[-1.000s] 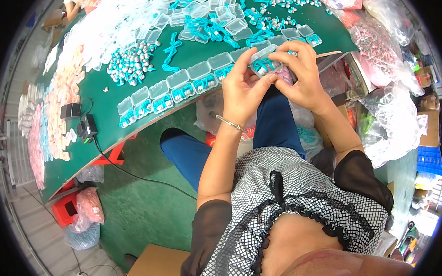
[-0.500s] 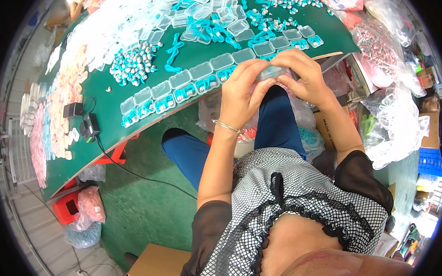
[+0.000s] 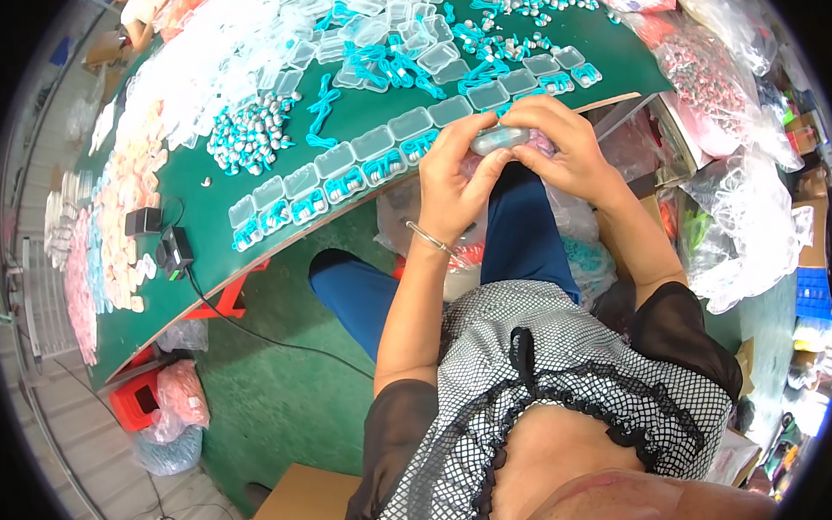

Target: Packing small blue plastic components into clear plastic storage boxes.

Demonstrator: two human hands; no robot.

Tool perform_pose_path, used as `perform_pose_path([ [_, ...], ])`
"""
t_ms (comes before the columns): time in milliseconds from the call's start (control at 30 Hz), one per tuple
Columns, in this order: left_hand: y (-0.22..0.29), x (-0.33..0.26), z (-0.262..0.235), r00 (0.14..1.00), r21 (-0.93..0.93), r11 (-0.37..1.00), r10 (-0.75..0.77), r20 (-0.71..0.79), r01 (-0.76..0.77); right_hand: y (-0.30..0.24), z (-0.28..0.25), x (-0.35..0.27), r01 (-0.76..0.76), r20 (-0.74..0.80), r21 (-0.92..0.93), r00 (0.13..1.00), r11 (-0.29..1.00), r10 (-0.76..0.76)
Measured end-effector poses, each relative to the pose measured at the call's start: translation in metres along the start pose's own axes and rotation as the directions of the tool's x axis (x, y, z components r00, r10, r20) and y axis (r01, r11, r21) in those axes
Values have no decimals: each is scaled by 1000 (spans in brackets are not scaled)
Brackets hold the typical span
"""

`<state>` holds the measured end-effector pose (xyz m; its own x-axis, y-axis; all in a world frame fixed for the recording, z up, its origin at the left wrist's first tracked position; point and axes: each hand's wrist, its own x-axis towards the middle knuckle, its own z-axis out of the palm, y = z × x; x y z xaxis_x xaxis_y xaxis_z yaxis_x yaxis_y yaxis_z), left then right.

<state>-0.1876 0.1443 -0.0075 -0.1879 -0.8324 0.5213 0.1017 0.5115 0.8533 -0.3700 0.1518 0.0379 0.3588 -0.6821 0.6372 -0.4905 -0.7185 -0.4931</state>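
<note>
Both hands are closed around one small clear plastic case [image 3: 498,141] just over the table's front edge. My left hand [image 3: 460,159] grips its left end with the thumb along the near side. At the opposite end my right hand [image 3: 559,150] presses with fingers and thumb. Something bluish shows through the case, too unclear to name. Left of my hands, a row of open clear cases [image 3: 336,159] lines the edge, lids folded back, teal-corded earphones [image 3: 345,185] coiled inside. A few more open cases [image 3: 556,81] continue the row to the right.
The green table [image 3: 195,222] carries a heap of empty clear cases [image 3: 244,46], a pile of silver-and-teal earbuds [image 3: 246,128] and loose teal cords [image 3: 322,109]. Black adapters [image 3: 173,250] with a cable sit at left. Filled plastic bags [image 3: 708,85] crowd the right side.
The case in my hands has tilted, and more of its clear side shows between my thumbs and fingers. Both hands keep their grip. The whole view has shifted slightly.
</note>
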Motion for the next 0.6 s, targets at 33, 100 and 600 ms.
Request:
perform_pose_path([
  [33, -2, 1, 1, 999, 25, 999, -28, 43, 27, 3, -2, -2, -3, -7, -6, 1000, 1000, 3],
  [100, -4, 4, 10, 999, -58, 997, -49, 15, 50, 13, -8, -7, 0, 9, -37, 1000, 999, 0],
  [600, -44, 83, 99, 954, 600, 753, 126, 271, -270, 224, -121, -65, -422, -352, -572, 901, 703, 254],
])
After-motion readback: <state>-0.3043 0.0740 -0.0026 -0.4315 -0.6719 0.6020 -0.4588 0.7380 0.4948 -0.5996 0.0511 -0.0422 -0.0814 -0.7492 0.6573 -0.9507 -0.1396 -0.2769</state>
